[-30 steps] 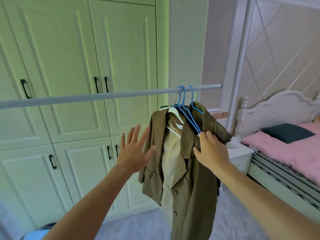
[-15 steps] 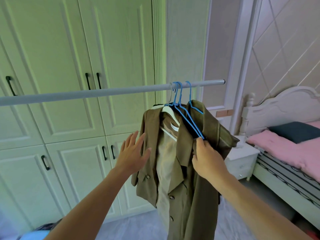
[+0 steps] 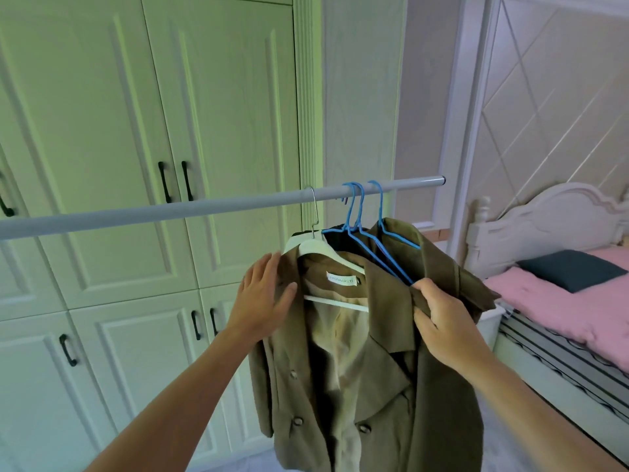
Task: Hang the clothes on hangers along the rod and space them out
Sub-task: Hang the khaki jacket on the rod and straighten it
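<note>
An olive-brown jacket [image 3: 391, 362] hangs from a white hanger [image 3: 320, 248] whose metal hook sits on the grey rod [image 3: 170, 211]. Three blue wire hangers [image 3: 371, 233] are bunched on the rod just right of it, with a dark garment and more olive cloth under them. My left hand [image 3: 263, 298] lies flat, fingers spread, against the jacket's left shoulder. My right hand [image 3: 442, 318] pinches the jacket's right collar and shoulder, right below the blue hangers.
Pale green wardrobe doors [image 3: 136, 165] with black handles stand behind the rod. A white bed [image 3: 544, 212] with a pink cover and a dark pillow [image 3: 571, 270] is at the right. The rod's left stretch carries no hangers.
The white hanger has slid left along the rod, away from the blue hangers. My left hand has come onto the jacket's left shoulder. The right hand keeps its hold on the collar.
</note>
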Demonstrator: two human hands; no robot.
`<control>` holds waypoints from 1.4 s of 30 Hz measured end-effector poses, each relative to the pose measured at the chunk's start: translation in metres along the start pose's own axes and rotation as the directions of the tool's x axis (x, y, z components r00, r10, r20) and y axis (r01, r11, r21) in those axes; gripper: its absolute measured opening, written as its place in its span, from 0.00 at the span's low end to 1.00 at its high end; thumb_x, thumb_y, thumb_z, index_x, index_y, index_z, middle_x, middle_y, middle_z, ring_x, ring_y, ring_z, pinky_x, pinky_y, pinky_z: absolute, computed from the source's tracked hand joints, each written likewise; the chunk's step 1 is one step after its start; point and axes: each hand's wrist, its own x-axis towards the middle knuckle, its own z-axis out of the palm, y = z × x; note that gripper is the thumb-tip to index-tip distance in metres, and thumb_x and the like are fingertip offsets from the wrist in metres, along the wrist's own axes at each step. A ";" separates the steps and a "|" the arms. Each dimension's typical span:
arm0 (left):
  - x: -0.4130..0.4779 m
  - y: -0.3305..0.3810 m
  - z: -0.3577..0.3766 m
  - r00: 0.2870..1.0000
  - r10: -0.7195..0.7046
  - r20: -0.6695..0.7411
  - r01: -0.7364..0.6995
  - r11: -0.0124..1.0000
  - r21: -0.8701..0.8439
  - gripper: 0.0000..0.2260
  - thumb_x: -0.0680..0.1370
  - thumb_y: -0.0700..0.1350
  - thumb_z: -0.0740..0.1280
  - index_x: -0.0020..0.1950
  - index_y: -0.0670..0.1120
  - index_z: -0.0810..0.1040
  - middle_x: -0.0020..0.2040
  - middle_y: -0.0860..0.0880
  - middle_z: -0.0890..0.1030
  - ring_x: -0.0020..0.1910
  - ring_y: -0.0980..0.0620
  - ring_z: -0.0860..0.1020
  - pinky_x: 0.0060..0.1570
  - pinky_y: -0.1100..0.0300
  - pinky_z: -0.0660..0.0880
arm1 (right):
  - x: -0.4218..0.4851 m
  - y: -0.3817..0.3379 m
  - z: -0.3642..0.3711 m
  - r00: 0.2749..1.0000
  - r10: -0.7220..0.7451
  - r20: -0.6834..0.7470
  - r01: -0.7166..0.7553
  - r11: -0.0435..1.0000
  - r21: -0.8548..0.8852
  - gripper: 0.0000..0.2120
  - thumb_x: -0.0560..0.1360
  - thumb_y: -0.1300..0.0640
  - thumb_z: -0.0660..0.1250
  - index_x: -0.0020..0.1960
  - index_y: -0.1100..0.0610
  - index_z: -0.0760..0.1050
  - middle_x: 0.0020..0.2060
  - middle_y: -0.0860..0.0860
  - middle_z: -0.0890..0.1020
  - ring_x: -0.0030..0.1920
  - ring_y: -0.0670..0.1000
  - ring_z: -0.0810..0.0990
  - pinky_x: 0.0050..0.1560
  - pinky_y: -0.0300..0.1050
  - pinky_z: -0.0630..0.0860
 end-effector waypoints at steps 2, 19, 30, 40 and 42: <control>0.009 -0.002 -0.006 0.999 0.038 -0.031 -0.038 0.999 -0.009 0.35 0.81 0.63 0.61 0.83 0.51 0.56 0.81 0.51 0.62 0.80 0.49 0.59 0.78 0.46 0.61 | 0.002 0.001 -0.003 1.000 0.000 0.022 0.000 1.000 0.024 0.09 0.80 0.65 0.65 0.55 0.53 0.74 0.41 0.46 0.81 0.44 0.44 0.83 0.46 0.47 0.84; 0.035 -0.022 -0.054 0.956 0.168 -0.240 -0.105 0.961 0.257 0.23 0.79 0.71 0.50 0.46 0.52 0.67 0.29 0.57 0.72 0.28 0.48 0.77 0.29 0.60 0.63 | 0.041 -0.009 0.004 0.980 -0.028 0.197 -0.011 0.981 0.194 0.12 0.83 0.64 0.62 0.55 0.47 0.75 0.49 0.38 0.81 0.52 0.41 0.82 0.49 0.32 0.78; -0.004 -0.004 -0.084 0.912 0.291 -0.288 -0.150 0.892 0.427 0.21 0.82 0.65 0.56 0.46 0.49 0.73 0.27 0.57 0.71 0.22 0.51 0.71 0.24 0.65 0.60 | 0.024 -0.023 0.014 0.965 -0.141 -0.220 0.198 0.945 0.262 0.14 0.72 0.62 0.66 0.58 0.57 0.77 0.52 0.50 0.78 0.56 0.53 0.78 0.62 0.53 0.76; -0.052 0.014 -0.115 0.960 0.152 -0.234 -0.017 0.868 0.495 0.18 0.82 0.64 0.58 0.50 0.50 0.72 0.31 0.57 0.74 0.26 0.52 0.72 0.29 0.60 0.64 | 0.018 -0.082 0.044 0.936 -0.238 -0.260 0.174 0.954 -0.245 0.09 0.76 0.54 0.70 0.39 0.53 0.73 0.32 0.45 0.72 0.31 0.47 0.71 0.30 0.42 0.72; -0.058 0.013 -0.123 0.994 0.003 -0.114 0.046 0.902 0.429 0.18 0.82 0.65 0.54 0.53 0.52 0.70 0.37 0.54 0.80 0.35 0.48 0.79 0.36 0.54 0.73 | 0.023 -0.087 0.047 0.959 -0.215 -0.186 0.171 0.959 -0.227 0.09 0.79 0.55 0.66 0.40 0.53 0.75 0.31 0.45 0.74 0.28 0.46 0.72 0.26 0.38 0.67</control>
